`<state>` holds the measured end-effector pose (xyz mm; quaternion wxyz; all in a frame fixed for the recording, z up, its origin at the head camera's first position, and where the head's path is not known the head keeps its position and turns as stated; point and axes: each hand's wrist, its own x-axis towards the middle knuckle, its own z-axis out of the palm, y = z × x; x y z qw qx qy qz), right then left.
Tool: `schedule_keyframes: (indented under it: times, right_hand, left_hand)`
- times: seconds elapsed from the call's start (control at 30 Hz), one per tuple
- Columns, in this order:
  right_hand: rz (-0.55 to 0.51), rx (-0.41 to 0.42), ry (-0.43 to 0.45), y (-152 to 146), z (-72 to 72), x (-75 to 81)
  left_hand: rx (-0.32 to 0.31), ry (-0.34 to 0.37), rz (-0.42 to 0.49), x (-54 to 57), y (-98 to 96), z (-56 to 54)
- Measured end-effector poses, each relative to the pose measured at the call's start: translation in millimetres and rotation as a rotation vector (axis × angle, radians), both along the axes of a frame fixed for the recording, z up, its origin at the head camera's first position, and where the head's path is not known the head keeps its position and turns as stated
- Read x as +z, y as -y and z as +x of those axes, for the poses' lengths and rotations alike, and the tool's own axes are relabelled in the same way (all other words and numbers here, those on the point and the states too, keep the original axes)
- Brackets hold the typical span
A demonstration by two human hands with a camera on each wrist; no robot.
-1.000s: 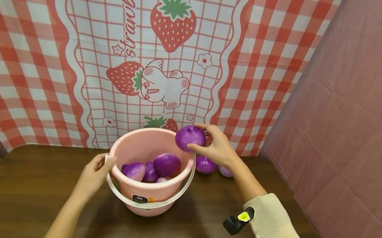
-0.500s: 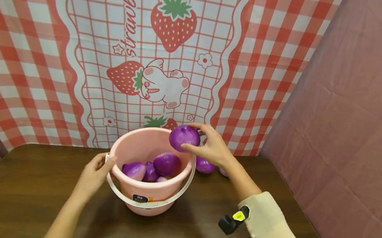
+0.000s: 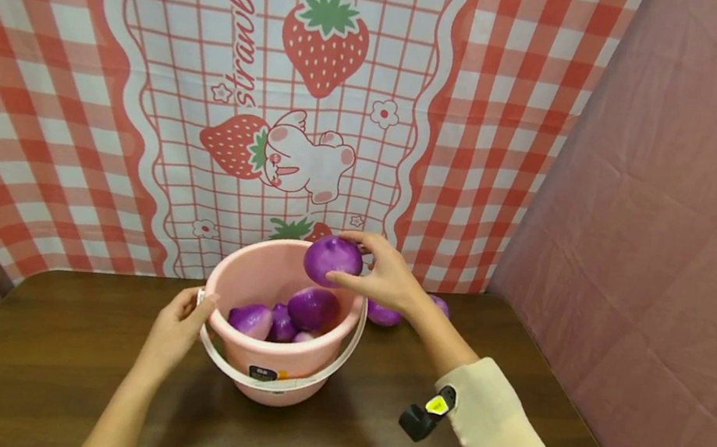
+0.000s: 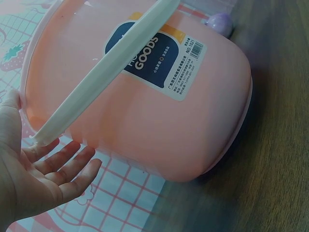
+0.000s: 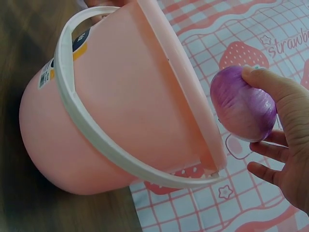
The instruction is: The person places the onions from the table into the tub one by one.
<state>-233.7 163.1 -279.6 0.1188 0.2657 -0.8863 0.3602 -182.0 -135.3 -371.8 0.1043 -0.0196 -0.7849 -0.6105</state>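
A pink bucket (image 3: 251, 354) stands upright on the table, its white handle (image 4: 104, 75) hanging down at the front. My left hand (image 3: 173, 331) grips the bucket's rim at the left, thumb over the edge and fingers against the outside wall. Between thumb and fingers, my right hand (image 3: 385, 277) holds a purple onion (image 3: 331, 260) above the bucket's right back rim. The right wrist view shows the paler side of that onion (image 5: 244, 104) just outside the rim from this angle. Inside the bucket lie several purple onions (image 3: 313, 309).
On the brown wooden table (image 3: 379, 440), an onion (image 3: 383, 315) lies right of the bucket, partly hidden by it. Another onion (image 3: 440, 306) shows behind the right forearm. A strawberry-print cloth (image 3: 324, 44) hangs behind, and a pink cloth (image 3: 657, 226) hangs at the right.
My right hand has carried the onion a little to the left, further over the bucket's opening. The left hand and the bucket have stayed put.
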Motion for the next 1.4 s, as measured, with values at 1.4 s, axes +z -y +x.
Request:
schedule_keyframes:
  times: [1.4]
  right_hand:
    - [0.037,0.098,-0.024,42.6,-2.4,-11.3]
  left_hand:
    - [-0.005,-0.009,0.021,-1.5,0.0,-0.4]
